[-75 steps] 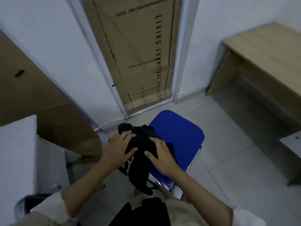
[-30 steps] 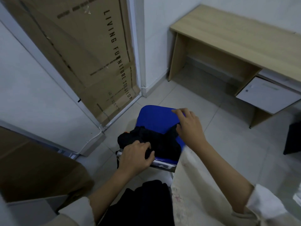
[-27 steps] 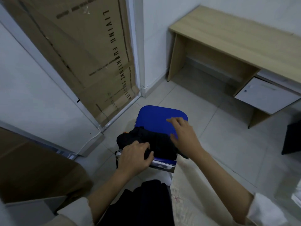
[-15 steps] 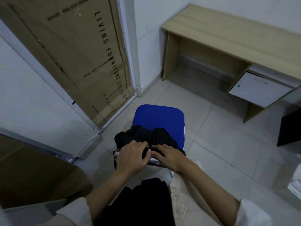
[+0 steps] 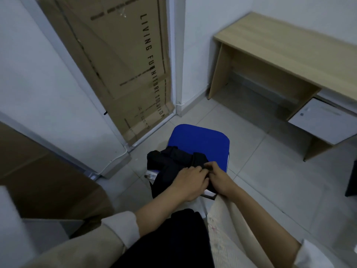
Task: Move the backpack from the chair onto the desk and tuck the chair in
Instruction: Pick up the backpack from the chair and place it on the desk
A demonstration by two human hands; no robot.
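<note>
A black backpack lies on the near edge of a chair with a blue seat, part of it hanging over the chair's near rail. My left hand rests on the backpack's near side with fingers curled into the fabric. My right hand is beside it, pinching a black strap or handle at the backpack's top. The wooden desk stands at the upper right, apart from the chair, with open floor under it.
A tall cardboard box leans in the doorway behind the chair. A white drawer unit hangs under the desk's right part. A brown cabinet stands at the left. A dark object sits at the right edge.
My right hand left the blue seat and came onto the backpack next to my left hand, closing on a strap. The view shifted slightly; the backpack bunched up toward me.
</note>
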